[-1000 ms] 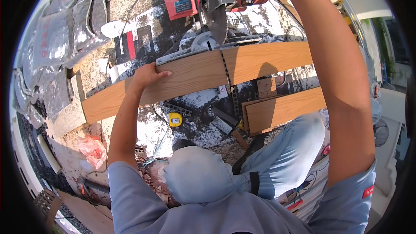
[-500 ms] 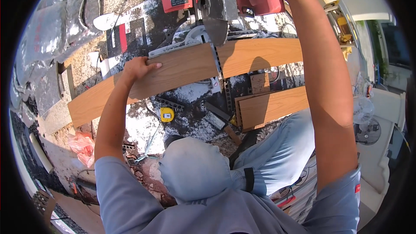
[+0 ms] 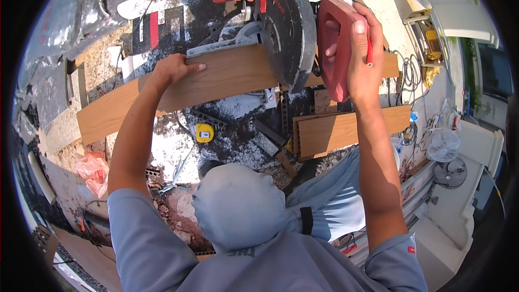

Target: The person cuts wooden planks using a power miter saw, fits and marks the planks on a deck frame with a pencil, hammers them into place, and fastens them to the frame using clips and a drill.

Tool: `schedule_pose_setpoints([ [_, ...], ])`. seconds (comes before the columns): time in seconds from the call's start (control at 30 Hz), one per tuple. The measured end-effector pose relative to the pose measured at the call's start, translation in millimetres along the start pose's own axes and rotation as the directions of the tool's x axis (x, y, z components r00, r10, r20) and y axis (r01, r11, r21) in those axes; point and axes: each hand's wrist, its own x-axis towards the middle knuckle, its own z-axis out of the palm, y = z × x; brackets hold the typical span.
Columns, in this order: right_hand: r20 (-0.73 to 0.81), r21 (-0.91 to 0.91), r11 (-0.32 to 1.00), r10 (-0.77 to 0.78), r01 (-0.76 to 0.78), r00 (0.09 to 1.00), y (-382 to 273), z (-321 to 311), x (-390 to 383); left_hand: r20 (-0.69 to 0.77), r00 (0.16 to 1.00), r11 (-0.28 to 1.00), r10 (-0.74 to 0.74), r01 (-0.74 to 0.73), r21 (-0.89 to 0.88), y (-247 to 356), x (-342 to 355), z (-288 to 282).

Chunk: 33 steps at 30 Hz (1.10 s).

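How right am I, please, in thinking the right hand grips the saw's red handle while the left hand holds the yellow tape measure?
Not quite: the head view shows the left hand on the wooden plank, apart from the yellow tape measure; the right hand does grip the saw's red handle.

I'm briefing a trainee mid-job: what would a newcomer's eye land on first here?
First, the big saw at top centre, its red handle in the person's right hand. Next, the long wood-toned board left of the saw, with the left hand on it. Then the bright yellow tape measure, lower in the picture, left of centre.
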Motion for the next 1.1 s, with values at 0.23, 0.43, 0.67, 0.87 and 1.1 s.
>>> schedule_pose_setpoints([
  [0.23, 0.014, 0.052, 0.999, -0.001, 0.001, 1.0, 5.4, -0.7, -10.4, -0.063, 0.997, 0.999, 0.042, -0.043, -0.013, -1.2, 3.2, 4.3],
  [0.43, -0.002, 0.116, 0.993, -0.03, 0.03, 1.0, 14.7, -0.7, -17.5, -0.033, 0.999, 1.0, 0.008, -0.008, -0.015, 3.9, -0.2, -0.1],
  [0.67, -0.009, 0.112, 0.993, -0.021, 0.022, 1.0, 15.7, 0.0, -21.7, -0.026, 1.0, 1.0, 0.005, -0.005, -0.009, 0.6, 4.6, 2.9],
  [0.87, -0.01, 0.06, 0.998, -0.032, 0.033, 0.999, 16.1, 0.3, -24.0, -0.017, 1.0, 1.0, 0.007, -0.007, -0.011, 0.5, 7.1, 4.5],
  [1.1, -0.016, 0.049, 0.998, -0.031, 0.032, 0.999, 19.4, 1.0, -27.7, -0.025, 1.0, 1.0, -0.004, 0.003, -0.01, 1.0, 9.5, 4.2],
])
